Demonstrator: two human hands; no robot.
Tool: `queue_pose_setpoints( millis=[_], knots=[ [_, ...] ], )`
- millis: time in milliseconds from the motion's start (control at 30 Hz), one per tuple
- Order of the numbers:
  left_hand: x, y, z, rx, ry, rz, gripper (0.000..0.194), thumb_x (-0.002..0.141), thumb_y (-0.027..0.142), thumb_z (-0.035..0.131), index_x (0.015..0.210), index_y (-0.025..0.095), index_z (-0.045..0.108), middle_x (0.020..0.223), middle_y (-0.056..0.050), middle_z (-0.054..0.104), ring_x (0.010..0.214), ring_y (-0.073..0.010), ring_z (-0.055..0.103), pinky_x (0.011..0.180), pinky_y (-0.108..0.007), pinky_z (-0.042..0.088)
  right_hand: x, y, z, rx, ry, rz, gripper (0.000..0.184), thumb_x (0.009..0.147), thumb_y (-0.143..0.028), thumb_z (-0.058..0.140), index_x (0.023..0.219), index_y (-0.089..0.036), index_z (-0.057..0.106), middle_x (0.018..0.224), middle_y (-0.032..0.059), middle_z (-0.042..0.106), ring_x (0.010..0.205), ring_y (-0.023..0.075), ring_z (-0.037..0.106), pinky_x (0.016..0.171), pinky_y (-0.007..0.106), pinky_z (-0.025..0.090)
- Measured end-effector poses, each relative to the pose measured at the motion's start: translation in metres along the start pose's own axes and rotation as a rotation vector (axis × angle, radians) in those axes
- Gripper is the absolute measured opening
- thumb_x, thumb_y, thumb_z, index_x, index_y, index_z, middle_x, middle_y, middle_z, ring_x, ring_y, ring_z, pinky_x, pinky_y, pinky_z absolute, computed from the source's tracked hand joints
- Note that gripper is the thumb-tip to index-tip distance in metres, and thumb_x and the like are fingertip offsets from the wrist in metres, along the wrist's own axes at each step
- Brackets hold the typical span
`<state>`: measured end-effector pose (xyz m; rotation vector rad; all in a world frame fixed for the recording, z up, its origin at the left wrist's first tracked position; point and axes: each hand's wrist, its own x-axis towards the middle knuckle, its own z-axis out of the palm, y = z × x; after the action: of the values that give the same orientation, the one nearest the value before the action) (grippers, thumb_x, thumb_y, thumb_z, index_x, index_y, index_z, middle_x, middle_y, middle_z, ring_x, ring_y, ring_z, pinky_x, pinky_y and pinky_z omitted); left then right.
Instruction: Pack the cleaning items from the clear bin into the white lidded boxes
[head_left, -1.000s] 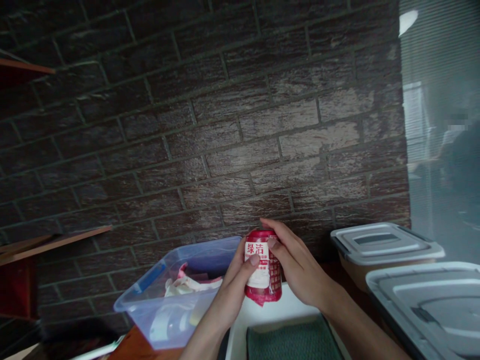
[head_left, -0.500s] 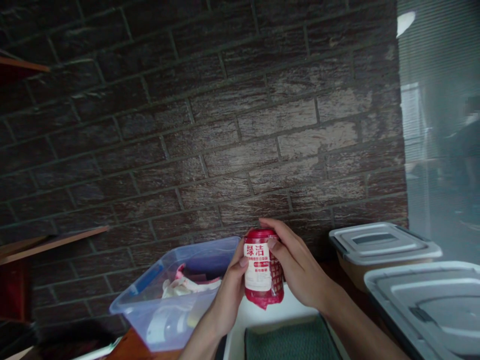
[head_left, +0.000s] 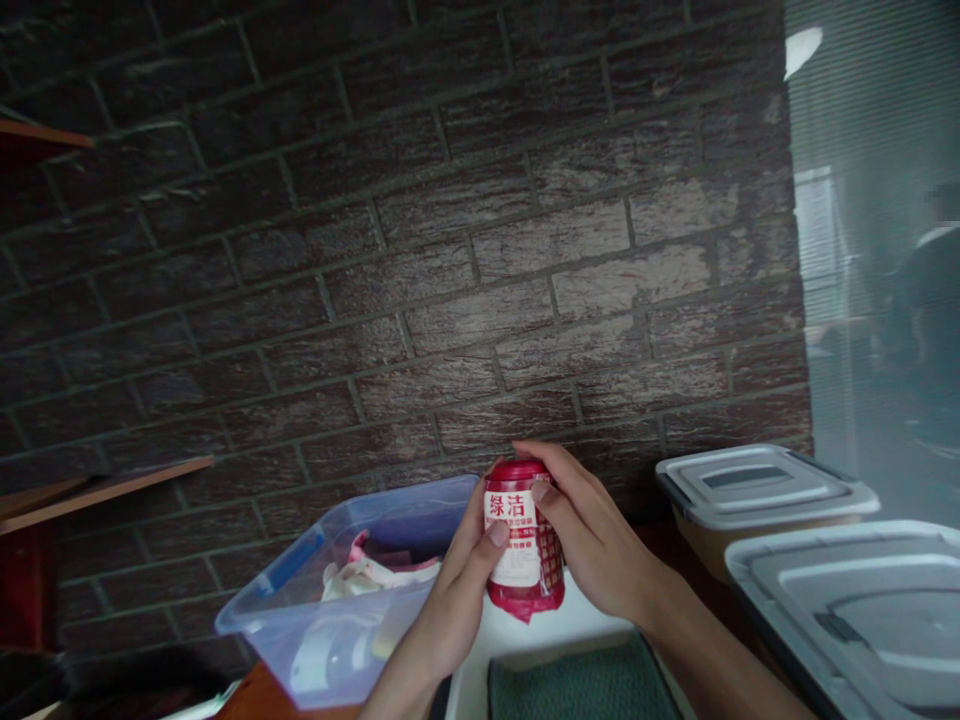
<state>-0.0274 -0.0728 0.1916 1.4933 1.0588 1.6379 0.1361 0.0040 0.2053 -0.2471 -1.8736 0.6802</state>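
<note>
A roll of red garbage bags [head_left: 523,570] with a white label and red print stands upright between my hands, its loose red end at the bottom. My left hand [head_left: 466,565] wraps its left side, the thumb lying across the label. On the right side my right hand [head_left: 592,530] grips the roll, thumb on the front and fingers around the top and back. Below it is a white bin [head_left: 517,635] holding a folded dark green cloth [head_left: 585,685].
To the left stands a translucent blue tub [head_left: 262,615] with a bottle and white and pink items inside. Two lidded boxes, a smaller one [head_left: 765,480] and a larger one [head_left: 885,600], sit at right. Behind is a brick wall [head_left: 420,250]; wooden shelves [head_left: 112,492] jut in at left.
My left thumb has slid from the roll's left edge onto the front of its label. The roll stays in both hands, and the view has shifted slightly.
</note>
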Motion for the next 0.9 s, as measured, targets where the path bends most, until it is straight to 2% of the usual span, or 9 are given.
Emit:
queue_pose_setpoints(
  millis=[500, 700, 800, 900],
  knots=[
    [0.005, -0.018, 0.000, -0.013, 0.050, 0.041, 0.067, 0.089, 0.048, 0.068, 0.148, 0.021, 0.052, 0.141, -0.013, 0.064, 0.148, -0.0352, 0.038, 0.120, -0.049, 0.032, 0.001, -0.001, -0.001, -0.008, -0.008, -0.004, 0.038, 0.105, -0.024, 0.037, 0.141, -0.026, 0.052, 0.134, 0.0063, 0.060, 0.125, 0.0204, 0.056, 0.109, 0.039, 0.043],
    [0.001, -0.007, 0.000, 0.031, 0.030, 0.009, 0.065, 0.091, 0.045, 0.067, 0.149, 0.021, 0.050, 0.143, -0.013, 0.063, 0.148, -0.0343, 0.038, 0.121, -0.048, 0.029, 0.001, -0.001, -0.001, -0.009, -0.007, -0.014, 0.037, 0.106, -0.025, 0.037, 0.139, -0.025, 0.052, 0.132, 0.0064, 0.061, 0.123, 0.0200, 0.057, 0.108, 0.038, 0.043],
    [0.000, -0.001, 0.002, 0.014, 0.014, -0.008, 0.066, 0.091, 0.043, 0.067, 0.150, 0.022, 0.049, 0.142, -0.013, 0.063, 0.143, -0.0349, 0.045, 0.120, -0.048, 0.031, 0.001, 0.001, 0.000, -0.010, -0.008, -0.007, 0.037, 0.107, -0.026, 0.037, 0.140, -0.025, 0.052, 0.134, 0.0064, 0.061, 0.125, 0.0200, 0.056, 0.109, 0.037, 0.042],
    [0.002, -0.001, 0.004, -0.083, -0.035, -0.014, 0.061, 0.095, 0.045, 0.060, 0.151, 0.023, 0.048, 0.142, -0.012, 0.063, 0.138, -0.0347, 0.052, 0.118, -0.048, 0.035, 0.001, 0.003, 0.001, -0.001, -0.005, 0.035, 0.037, 0.107, -0.029, 0.038, 0.142, -0.025, 0.049, 0.140, 0.0065, 0.059, 0.129, 0.0203, 0.054, 0.112, 0.038, 0.040]
  ],
)
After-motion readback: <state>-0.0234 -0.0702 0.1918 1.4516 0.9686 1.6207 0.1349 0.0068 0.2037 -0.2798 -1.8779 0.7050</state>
